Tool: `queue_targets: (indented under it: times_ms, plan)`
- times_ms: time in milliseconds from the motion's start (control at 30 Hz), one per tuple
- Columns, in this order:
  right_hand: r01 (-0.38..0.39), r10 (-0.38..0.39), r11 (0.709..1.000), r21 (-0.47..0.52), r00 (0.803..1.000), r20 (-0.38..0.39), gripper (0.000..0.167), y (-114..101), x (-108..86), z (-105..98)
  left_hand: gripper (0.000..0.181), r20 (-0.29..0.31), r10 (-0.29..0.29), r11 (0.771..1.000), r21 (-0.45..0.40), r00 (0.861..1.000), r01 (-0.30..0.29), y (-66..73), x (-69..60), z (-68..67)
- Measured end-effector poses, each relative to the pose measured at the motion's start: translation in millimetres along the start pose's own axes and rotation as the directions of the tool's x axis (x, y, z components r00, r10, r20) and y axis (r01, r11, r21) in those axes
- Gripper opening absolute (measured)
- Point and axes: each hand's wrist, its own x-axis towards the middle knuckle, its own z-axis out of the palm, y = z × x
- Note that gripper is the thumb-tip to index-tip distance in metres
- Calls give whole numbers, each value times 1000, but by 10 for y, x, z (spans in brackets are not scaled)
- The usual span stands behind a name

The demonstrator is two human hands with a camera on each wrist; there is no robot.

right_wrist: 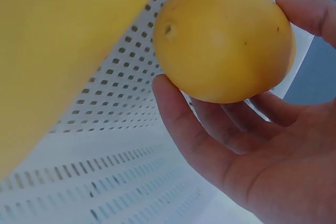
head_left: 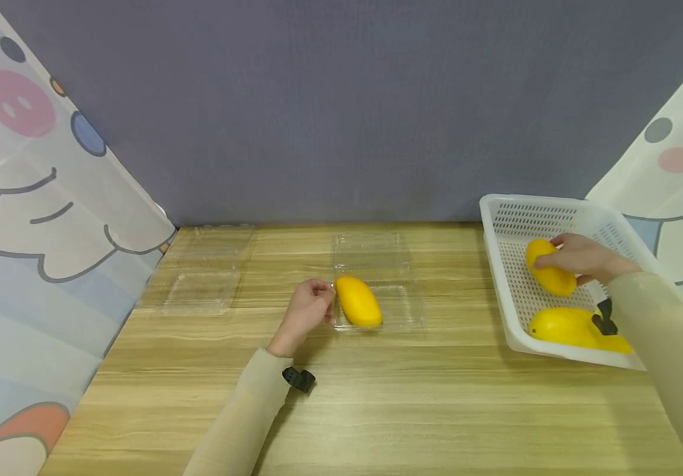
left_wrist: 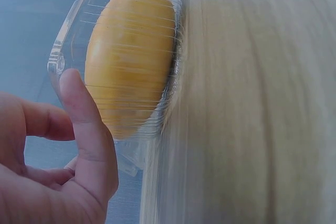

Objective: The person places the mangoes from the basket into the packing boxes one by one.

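Note:
In the head view, my left hand [head_left: 308,305] pinches the left rim of an open clear plastic clamshell box [head_left: 399,304]. A yellow mango [head_left: 358,301] lies in the left part of that box, its skin seen through the ribbed wall in the left wrist view. Over at the right, my right hand [head_left: 588,258] grips another mango [head_left: 549,268] inside a white perforated basket [head_left: 498,277]. The right wrist view shows thumb and fingers spread around this held mango [right_wrist: 223,40]. More yellow mangoes [head_left: 564,326] lie at the basket's near side, partly covered by the right forearm.
A second open clear box [head_left: 201,291] sits on the left of the wooden table [head_left: 377,410]. Behind the table rises a grey-blue panel [head_left: 341,112]. Cartoon-printed curtains [head_left: 14,264] hang at both sides.

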Motion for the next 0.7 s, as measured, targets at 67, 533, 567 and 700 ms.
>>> queue_targets:
  times_ms: [67,533,567,700]
  plan:
    - [19,-19,1000,-4,1000,-14,97,-22,-4,16,21,-1,-3,1000,-1,1000,3,-4,1,1]
    - [98,-104,993,-65,991,-87,89,-182,-13,29,22,3,-8,1000,-1,1000,8,-13,5,2]
    - [101,-106,993,-65,990,-88,89,-199,-17,27,22,2,-9,1000,0,1000,9,-13,6,2]
    - [115,-120,992,-58,989,-86,87,-266,-32,28,22,-1,-2,1000,0,1000,2,-3,2,1]
